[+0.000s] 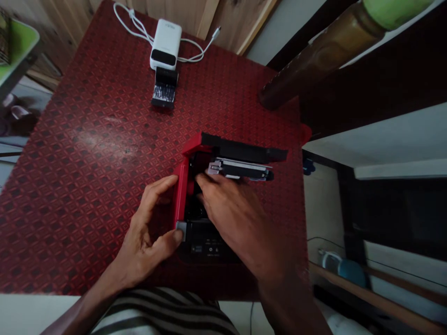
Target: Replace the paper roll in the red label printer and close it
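Observation:
A boxy red-and-black device [179, 190] sits near the front of the table, its hinged lid [244, 149] raised at the far side. Under the lid hangs a tilted inner part [244, 170] with metal strips. My left hand [146, 232] braces the device's left side, fingers along the red wall and thumb on the grey front corner. My right hand [233, 214] reaches over the front panel into the dark inside. Its fingers are bent, and their tips are hidden, so what they hold is not visible.
On the red patterned table [104, 139], a white power bank [166, 42] with a white cable lies at the back. A small black piece with a shiny strip [164, 93] touches its near end. A brown post [321, 56] stands at the right back corner.

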`<state>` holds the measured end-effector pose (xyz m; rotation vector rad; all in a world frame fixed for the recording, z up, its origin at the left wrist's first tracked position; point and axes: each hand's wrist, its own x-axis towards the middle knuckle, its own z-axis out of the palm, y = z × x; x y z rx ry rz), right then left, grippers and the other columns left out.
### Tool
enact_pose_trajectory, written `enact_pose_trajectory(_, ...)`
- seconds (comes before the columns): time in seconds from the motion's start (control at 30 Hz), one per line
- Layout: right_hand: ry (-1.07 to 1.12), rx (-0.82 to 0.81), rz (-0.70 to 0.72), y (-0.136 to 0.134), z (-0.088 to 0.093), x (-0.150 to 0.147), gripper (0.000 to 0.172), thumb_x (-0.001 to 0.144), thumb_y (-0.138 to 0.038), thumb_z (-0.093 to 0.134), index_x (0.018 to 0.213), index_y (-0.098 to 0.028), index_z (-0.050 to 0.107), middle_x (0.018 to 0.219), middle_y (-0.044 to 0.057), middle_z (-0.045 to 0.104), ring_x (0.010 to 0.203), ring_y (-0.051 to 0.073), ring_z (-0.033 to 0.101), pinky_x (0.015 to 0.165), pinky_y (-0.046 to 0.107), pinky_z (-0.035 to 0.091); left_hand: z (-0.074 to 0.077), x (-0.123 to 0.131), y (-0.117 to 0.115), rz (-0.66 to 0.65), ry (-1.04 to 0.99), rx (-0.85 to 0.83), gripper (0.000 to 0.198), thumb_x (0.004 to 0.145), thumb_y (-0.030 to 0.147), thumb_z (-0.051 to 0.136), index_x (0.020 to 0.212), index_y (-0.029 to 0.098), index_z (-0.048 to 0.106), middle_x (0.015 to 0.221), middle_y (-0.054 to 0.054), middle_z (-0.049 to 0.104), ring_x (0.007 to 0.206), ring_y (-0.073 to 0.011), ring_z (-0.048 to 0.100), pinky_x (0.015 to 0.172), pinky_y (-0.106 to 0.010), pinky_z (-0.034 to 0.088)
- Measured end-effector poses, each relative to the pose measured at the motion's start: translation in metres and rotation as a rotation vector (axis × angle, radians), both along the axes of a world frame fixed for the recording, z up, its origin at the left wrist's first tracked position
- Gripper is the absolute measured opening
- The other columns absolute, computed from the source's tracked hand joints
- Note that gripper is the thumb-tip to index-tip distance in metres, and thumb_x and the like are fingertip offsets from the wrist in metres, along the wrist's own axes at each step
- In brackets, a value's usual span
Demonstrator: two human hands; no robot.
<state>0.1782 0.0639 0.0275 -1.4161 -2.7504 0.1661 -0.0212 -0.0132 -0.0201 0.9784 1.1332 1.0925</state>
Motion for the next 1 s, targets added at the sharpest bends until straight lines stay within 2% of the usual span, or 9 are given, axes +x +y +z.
enact_pose_trajectory(0.1,0.111,-0.044,-0.01,-0.001,0.002,0.008,0.051,0.108,0.001,0.057,0.154,-0.015,0.071,0.135,0.017,0.085,0.113,0.032,0.084,0.096,0.047,0.072,-0.001,0.0,0.001,0.009,0.03,0.006,0.072,0.102,0.042,0.081,0.171,0.043,0.06,0.173,-0.009,0.06,0.158,-0.0444,0.056,0.133,-0.067,0.044)
enact_pose_trajectory(0.17,0.194,-0.079,-0.013,-0.001,0.011,0.011,0.057,0.107,0.006,0.052,0.157,-0.016,0.07,0.138,0.015,0.085,0.119,0.029,0.084,0.104,0.046,0.072,-0.001,0.0,0.002,0.01,0.045,0.013,0.072,0.102,0.044,0.081,0.171,0.04,0.061,0.172,-0.01,0.061,0.157,-0.0444,0.057,0.132,-0.066,0.046)
enact_pose_trajectory(0.33,0.435,-0.229,0.12,-0.002,0.031,0.023,0.048,0.108,0.006,0.051,0.139,-0.017,0.08,0.138,0.008,0.088,0.136,0.024,0.079,0.123,0.044,0.066,-0.004,-0.003,0.004,0.012,0.066,0.032,0.072,0.102,0.046,0.083,0.17,0.042,0.062,0.17,-0.008,0.063,0.159,-0.0429,0.057,0.132,-0.062,0.047)
enact_pose_trajectory(0.4,0.452,-0.236,0.141,-0.002,0.032,0.027,0.038,0.11,0.003,0.057,0.129,-0.018,0.081,0.13,0.006,0.089,0.13,0.025,0.08,0.118,0.045,0.069,-0.002,-0.004,0.004,0.002,0.074,0.035,0.074,0.101,0.046,0.084,0.171,0.04,0.061,0.171,-0.009,0.063,0.159,-0.0437,0.057,0.133,-0.063,0.047)
enact_pose_trajectory(0.53,0.465,-0.237,0.136,-0.002,0.027,0.03,0.029,0.11,0.001,0.065,0.098,-0.022,0.078,0.107,0.004,0.087,0.105,0.022,0.081,0.097,0.04,0.072,0.006,-0.008,0.005,-0.014,0.079,0.016,0.072,0.104,0.045,0.081,0.172,0.036,0.061,0.176,-0.01,0.062,0.166,-0.0445,0.053,0.139,-0.065,0.041)
enact_pose_trajectory(0.63,0.531,-0.201,0.081,-0.007,0.026,0.03,0.027,0.111,-0.001,0.067,0.096,-0.022,0.075,0.102,0.003,0.083,0.099,0.021,0.078,0.089,0.036,0.068,0.012,-0.01,0.017,0.042,0.098,0.05,0.068,0.106,0.05,0.079,0.171,0.037,0.063,0.177,-0.008,0.061,0.168,-0.0436,0.052,0.139,-0.064,0.042)
enact_pose_trajectory(0.8,0.553,-0.066,0.021,-0.029,0.029,0.03,0.025,0.112,-0.001,0.066,0.099,-0.021,0.073,0.099,0.004,0.08,0.095,0.021,0.073,0.088,0.038,0.064,0.026,-0.006,0.062,0.172,0.188,0.27,0.07,0.106,0.066,0.078,0.17,0.041,0.064,0.184,-0.002,0.055,0.17,-0.043,0.049,0.133,-0.058,0.049)
enact_pose_trajectory(0.9,0.541,0.019,-0.009,-0.042,0.028,0.028,0.025,0.113,-0.001,0.064,0.102,-0.021,0.073,0.097,0.004,0.079,0.095,0.021,0.073,0.091,0.038,0.064,0.039,0.001,0.079,0.141,0.203,0.341,0.061,0.108,0.073,0.072,0.159,0.04,0.074,0.173,-0.001,0.066,0.166,-0.0427,0.054,0.135,-0.058,0.048)
enact_pose_trajectory(1.0,0.53,0.091,-0.04,-0.053,0.027,0.028,0.021,0.113,-0.002,0.065,0.108,-0.02,0.074,0.098,0.004,0.08,0.098,0.021,0.075,0.095,0.037,0.065,0.05,0.008,0.077,0.167,0.195,0.336,0.05,0.112,0.074,0.066,0.144,0.039,0.082,0.156,-0.001,0.076,0.157,-0.04,0.062,0.134,-0.057,0.05)
